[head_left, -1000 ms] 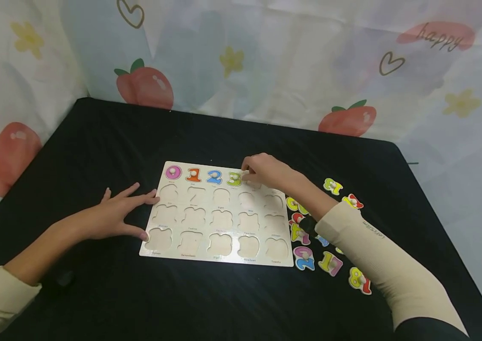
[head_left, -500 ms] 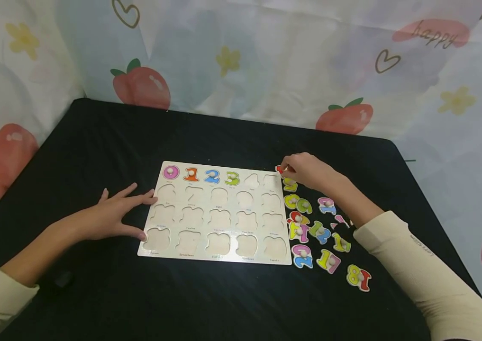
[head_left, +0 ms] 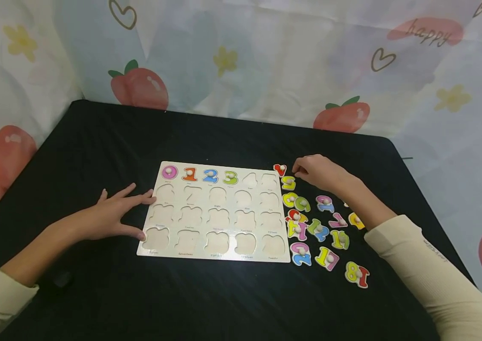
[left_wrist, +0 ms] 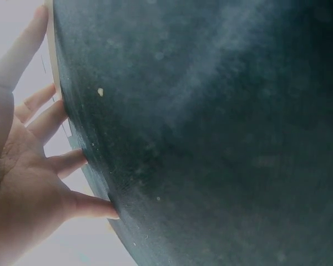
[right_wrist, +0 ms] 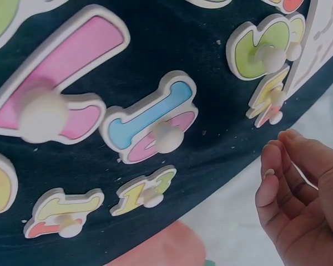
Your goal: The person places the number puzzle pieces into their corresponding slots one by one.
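Observation:
A pale puzzle board point(head_left: 200, 225) lies on the black cloth, with knobbed numbers 0 point(head_left: 169, 172), 1 point(head_left: 190, 176), 2 point(head_left: 210, 177) and 3 point(head_left: 230, 179) set in its top row. My left hand point(head_left: 104, 219) is spread at the board's left side, thumb and fingertips on its edge; the left wrist view shows the fingers splayed. Just right of the board's top corner, beside the red 4 point(head_left: 282, 167) and yellow 5 point(head_left: 288, 180), hovers my right hand point(head_left: 323, 172). Its fingers are curled, thumb tip against the index finger point(right_wrist: 271, 149), and nothing shows between them.
Several knobbed number pieces lie right of the board, among them a pink 7 point(head_left: 338, 220), a pink-and-blue 10 point(head_left: 325, 204), a 20 point(head_left: 301, 254) and an 18 point(head_left: 357, 274). A patterned fabric backdrop point(head_left: 258, 61) rises behind the table.
My right hand has moved from the board's top row to the right, reached the red 4 and drawn away from it. The left hand stays at the board's edge.

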`<state>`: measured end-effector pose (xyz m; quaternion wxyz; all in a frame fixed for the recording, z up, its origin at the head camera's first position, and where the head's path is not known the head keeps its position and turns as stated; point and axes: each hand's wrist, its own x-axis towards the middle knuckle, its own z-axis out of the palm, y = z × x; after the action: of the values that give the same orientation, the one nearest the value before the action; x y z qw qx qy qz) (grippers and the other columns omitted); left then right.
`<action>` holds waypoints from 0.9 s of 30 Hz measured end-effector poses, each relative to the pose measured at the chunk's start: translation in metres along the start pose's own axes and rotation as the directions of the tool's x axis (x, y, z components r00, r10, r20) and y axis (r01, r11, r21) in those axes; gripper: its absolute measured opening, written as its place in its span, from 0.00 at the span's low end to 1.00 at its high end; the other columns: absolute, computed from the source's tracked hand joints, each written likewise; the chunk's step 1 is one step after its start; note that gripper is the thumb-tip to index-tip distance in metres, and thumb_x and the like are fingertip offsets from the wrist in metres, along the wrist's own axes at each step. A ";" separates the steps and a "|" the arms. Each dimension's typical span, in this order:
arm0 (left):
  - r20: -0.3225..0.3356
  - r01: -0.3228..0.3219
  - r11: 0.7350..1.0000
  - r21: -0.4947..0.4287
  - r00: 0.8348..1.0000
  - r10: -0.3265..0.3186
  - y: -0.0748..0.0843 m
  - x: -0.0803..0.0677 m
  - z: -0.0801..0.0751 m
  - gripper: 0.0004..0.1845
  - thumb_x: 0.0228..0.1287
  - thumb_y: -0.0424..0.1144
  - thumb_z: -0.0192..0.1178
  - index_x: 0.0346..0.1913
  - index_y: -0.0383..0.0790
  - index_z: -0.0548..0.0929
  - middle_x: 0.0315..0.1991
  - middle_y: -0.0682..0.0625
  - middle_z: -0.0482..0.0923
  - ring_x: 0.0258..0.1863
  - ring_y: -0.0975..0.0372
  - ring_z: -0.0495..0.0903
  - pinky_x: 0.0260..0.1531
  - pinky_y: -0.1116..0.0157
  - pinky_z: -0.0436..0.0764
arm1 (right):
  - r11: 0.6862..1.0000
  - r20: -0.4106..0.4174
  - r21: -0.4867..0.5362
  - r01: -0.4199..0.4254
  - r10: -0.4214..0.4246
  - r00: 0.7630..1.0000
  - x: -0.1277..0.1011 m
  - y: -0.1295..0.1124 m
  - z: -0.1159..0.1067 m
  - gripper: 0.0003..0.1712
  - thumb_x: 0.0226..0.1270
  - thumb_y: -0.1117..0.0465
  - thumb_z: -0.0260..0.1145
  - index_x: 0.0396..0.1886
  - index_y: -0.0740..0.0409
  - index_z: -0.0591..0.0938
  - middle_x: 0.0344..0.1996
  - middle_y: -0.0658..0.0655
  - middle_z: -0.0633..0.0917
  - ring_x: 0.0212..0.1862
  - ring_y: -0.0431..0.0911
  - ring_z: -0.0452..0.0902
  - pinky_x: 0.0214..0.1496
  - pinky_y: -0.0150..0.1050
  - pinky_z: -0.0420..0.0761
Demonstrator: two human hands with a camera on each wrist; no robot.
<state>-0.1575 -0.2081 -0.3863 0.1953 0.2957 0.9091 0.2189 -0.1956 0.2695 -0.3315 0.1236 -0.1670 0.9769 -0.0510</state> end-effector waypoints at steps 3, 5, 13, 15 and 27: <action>0.000 0.001 1.000 0.006 1.000 -0.001 0.000 0.000 0.000 0.50 0.40 0.65 0.68 0.67 0.44 0.66 0.71 0.40 0.54 0.69 0.37 0.40 0.50 0.25 0.36 | 1.000 -0.004 -0.006 -0.003 0.003 1.000 -0.003 0.004 0.000 0.09 0.65 0.68 0.62 0.43 0.67 0.81 0.37 0.60 0.83 0.35 0.49 0.77 0.43 0.45 0.79; 0.000 0.001 1.000 0.010 1.000 -0.001 0.000 0.000 0.000 0.50 0.40 0.65 0.68 0.67 0.44 0.66 0.71 0.40 0.54 0.69 0.37 0.40 0.50 0.25 0.36 | 1.000 -0.003 -0.009 -0.007 0.007 1.000 -0.005 0.007 0.000 0.09 0.65 0.68 0.62 0.43 0.67 0.81 0.37 0.60 0.83 0.35 0.49 0.77 0.43 0.45 0.79; 0.001 0.005 1.000 0.007 1.000 -0.005 0.000 0.000 0.000 0.50 0.40 0.65 0.69 0.67 0.44 0.66 0.71 0.40 0.54 0.69 0.37 0.41 0.50 0.25 0.36 | 1.000 -0.013 -0.008 0.013 -0.013 1.000 -0.008 0.013 0.002 0.09 0.65 0.69 0.62 0.43 0.67 0.81 0.37 0.60 0.83 0.35 0.49 0.77 0.43 0.45 0.79; 0.001 0.005 1.000 0.006 1.000 -0.005 -0.001 0.000 0.000 0.51 0.40 0.65 0.68 0.67 0.44 0.66 0.71 0.40 0.54 0.69 0.37 0.41 0.50 0.25 0.36 | 1.000 -0.020 -0.009 0.023 -0.023 1.000 -0.004 0.013 0.003 0.09 0.65 0.69 0.62 0.43 0.67 0.81 0.37 0.60 0.83 0.36 0.49 0.77 0.43 0.45 0.79; -0.009 0.001 1.000 0.000 1.000 -0.001 -0.004 0.001 0.003 0.50 0.40 0.66 0.68 0.68 0.45 0.67 0.71 0.42 0.54 0.70 0.38 0.40 0.51 0.26 0.35 | 0.996 -0.041 -0.031 0.089 -0.091 0.995 0.022 0.002 0.011 0.12 0.66 0.68 0.60 0.49 0.66 0.78 0.38 0.60 0.79 0.33 0.48 0.74 0.38 0.41 0.78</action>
<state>-0.1582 -0.2094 -0.3909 0.1913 0.2942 0.9102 0.2199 -0.2136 0.2634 -0.3473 0.0982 -0.2115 0.9714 -0.0457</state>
